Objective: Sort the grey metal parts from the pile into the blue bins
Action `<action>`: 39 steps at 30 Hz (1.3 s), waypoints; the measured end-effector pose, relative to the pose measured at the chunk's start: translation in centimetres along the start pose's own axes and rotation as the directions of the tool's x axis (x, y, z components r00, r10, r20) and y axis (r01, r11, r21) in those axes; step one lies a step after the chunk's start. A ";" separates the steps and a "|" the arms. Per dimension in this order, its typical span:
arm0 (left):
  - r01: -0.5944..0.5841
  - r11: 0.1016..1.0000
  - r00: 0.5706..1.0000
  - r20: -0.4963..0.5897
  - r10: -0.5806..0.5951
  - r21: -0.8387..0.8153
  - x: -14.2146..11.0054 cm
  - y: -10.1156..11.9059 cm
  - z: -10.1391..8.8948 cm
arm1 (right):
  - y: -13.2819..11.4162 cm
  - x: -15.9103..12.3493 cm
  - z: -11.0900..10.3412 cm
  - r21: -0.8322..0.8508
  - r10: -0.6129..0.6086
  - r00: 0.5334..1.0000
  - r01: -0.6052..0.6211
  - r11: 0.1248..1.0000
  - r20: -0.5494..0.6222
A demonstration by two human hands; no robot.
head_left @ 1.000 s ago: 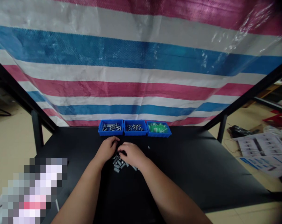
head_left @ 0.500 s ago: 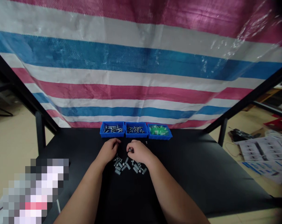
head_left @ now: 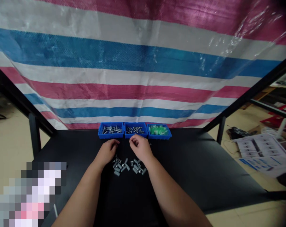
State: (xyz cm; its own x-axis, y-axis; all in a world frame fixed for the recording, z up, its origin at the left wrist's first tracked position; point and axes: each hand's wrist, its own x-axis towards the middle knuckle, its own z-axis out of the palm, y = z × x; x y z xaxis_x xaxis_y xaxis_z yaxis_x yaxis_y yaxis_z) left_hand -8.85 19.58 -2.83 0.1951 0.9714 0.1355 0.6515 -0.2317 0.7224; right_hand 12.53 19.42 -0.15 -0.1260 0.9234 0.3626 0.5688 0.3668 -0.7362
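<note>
Black table bore loose grey pins just below the hands, short of three blue bins. Left hand was curled, right hand pinched; any grasped item could not be confirmed.

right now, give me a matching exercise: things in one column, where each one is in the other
Things:
1. left hand
2. right hand
3. green pieces
4. loose gray pieces

Places:
A. just in front of the middle blue bin
B. on the black table, between the wrists
C. inside the right blue bin
D. just in front of the left blue bin

Pairs: 1-D, 2-A, 3-C, 4-B
</note>
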 end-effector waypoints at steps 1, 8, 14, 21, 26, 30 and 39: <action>0.003 1.000 1.000 0.000 -0.003 0.002 0.0 -0.1 0.0 | 0.5 -0.1 -1.2 -0.099 0.022 1.000 -0.022 0.995 -0.002; 0.009 1.000 1.000 0.001 -0.009 0.028 0.1 0.0 0.1 | 5.7 -0.3 -7.3 -0.409 0.363 0.921 -0.279 0.869 0.143; 0.010 0.999 1.000 0.010 -0.010 0.047 0.0 0.2 0.1 | 6.3 -0.4 -6.1 -0.198 0.337 0.872 -0.282 0.939 0.354; 0.004 1.000 1.000 0.024 -0.005 0.030 0.1 -0.1 0.1 | 3.8 0.4 -4.5 0.224 -0.012 0.999 0.022 0.974 -0.042; -0.007 1.000 1.000 0.017 0.006 0.025 0.0 0.0 0.1 | 3.4 -0.3 -5.9 0.009 0.051 0.937 -0.058 0.998 0.345; -0.011 0.999 1.000 0.010 0.010 0.039 0.0 0.0 0.1 | 4.0 -0.9 -6.4 -0.072 0.136 0.742 -0.118 0.990 0.656; -0.026 0.998 0.999 0.022 0.025 0.050 0.0 0.0 0.2 | 4.0 0.1 -3.9 0.162 0.084 0.983 -0.111 0.980 0.163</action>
State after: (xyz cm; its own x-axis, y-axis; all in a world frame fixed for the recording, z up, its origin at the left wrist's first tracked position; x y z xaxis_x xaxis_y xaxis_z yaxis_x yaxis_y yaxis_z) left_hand -8.73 19.62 -2.98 0.2275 0.9638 0.1390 0.6818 -0.2595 0.6840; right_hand 17.95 20.52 -0.86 -0.2087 0.9570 0.2015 0.4395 0.2759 -0.8548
